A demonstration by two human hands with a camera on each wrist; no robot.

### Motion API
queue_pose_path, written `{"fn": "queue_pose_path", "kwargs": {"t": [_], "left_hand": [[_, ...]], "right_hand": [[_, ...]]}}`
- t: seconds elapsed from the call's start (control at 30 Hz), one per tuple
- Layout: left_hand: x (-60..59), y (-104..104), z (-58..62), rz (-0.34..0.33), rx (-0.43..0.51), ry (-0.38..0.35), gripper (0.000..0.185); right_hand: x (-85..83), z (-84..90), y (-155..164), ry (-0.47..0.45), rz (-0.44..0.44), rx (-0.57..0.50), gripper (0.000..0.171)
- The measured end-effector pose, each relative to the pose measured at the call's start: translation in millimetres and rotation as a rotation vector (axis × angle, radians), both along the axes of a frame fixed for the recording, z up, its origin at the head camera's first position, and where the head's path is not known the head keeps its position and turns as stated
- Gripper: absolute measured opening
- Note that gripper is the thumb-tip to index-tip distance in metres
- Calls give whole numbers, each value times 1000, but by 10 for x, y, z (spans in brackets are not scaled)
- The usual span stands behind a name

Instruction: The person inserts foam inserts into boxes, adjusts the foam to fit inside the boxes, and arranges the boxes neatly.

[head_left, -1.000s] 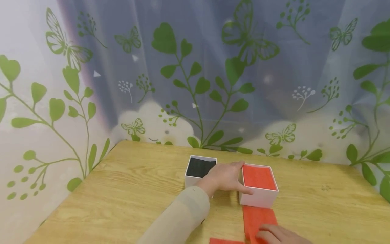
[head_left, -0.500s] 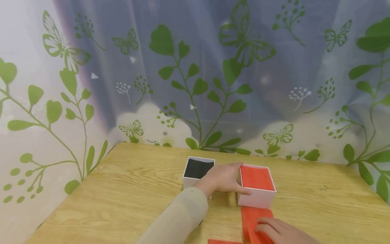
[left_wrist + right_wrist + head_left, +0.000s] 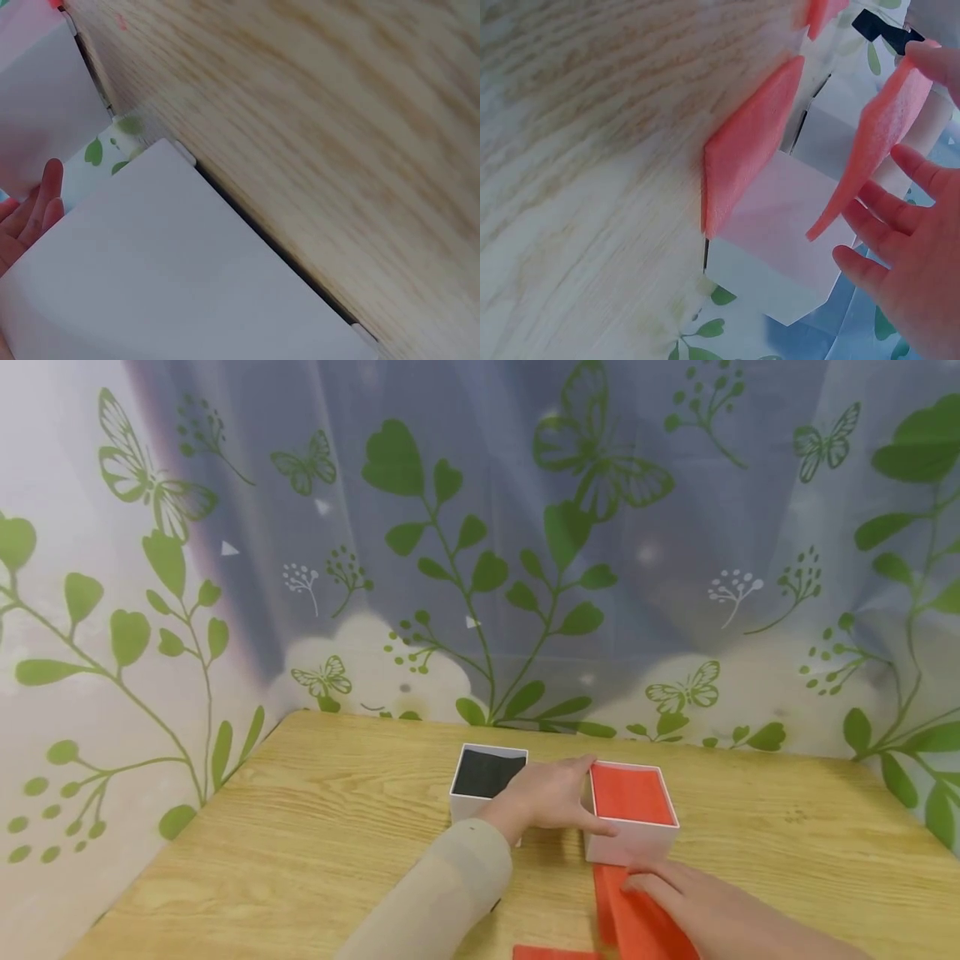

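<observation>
My left hand [image 3: 551,797] holds the left side of a white box [image 3: 637,843], its thumb along the front and a finger at the back corner. Inside that box lies a red cloth [image 3: 633,795]. In front of it, my right hand [image 3: 686,897] pinches a raised, folded red cloth [image 3: 647,922]; in the right wrist view this cloth [image 3: 885,127] hangs between thumb and fingers. Another red cloth [image 3: 603,906] lies beneath, against the box's front. In the left wrist view some left fingers [image 3: 51,184] show past a white box wall [image 3: 165,262].
A second white box [image 3: 467,810], with black cloth [image 3: 487,774] in it, stands left, partly behind my left wrist. One more red piece [image 3: 555,953] lies at the bottom edge of the head view. A patterned curtain [image 3: 510,635] hangs behind the wooden table [image 3: 337,793].
My right hand has moved forward toward the red-filled box, lifting and folding up the red cloth. The left hand keeps its place on the box. The head view has shifted slightly.
</observation>
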State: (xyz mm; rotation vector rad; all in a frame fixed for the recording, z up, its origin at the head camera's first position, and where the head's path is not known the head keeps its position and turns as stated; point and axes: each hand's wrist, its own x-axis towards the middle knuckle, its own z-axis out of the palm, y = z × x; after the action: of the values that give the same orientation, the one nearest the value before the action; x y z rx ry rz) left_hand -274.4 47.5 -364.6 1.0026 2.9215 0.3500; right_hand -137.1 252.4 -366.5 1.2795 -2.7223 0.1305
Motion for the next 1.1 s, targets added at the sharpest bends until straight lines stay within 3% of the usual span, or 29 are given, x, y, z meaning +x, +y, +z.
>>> {"fn": "queue_pose_path", "kwargs": {"t": [0.27, 0.4, 0.57, 0.83, 1.1], "left_hand": [[-2, -36, 28, 5, -9, 11, 104], [-13, -28, 36, 8, -2, -2, 103], [-4, -15, 35, 9, 3, -9, 100], [14, 3, 31, 17, -20, -2, 97], [21, 21, 15, 11, -16, -21, 94]], "right_hand": [[-32, 122, -43, -54, -32, -52, 75], [-46, 182, -50, -6, -36, -87, 67], [-81, 207, -54, 29, -72, -73, 67], [-141, 239, -62, -22, -131, -41, 69], [-214, 292, -74, -35, -134, -25, 69]]}}
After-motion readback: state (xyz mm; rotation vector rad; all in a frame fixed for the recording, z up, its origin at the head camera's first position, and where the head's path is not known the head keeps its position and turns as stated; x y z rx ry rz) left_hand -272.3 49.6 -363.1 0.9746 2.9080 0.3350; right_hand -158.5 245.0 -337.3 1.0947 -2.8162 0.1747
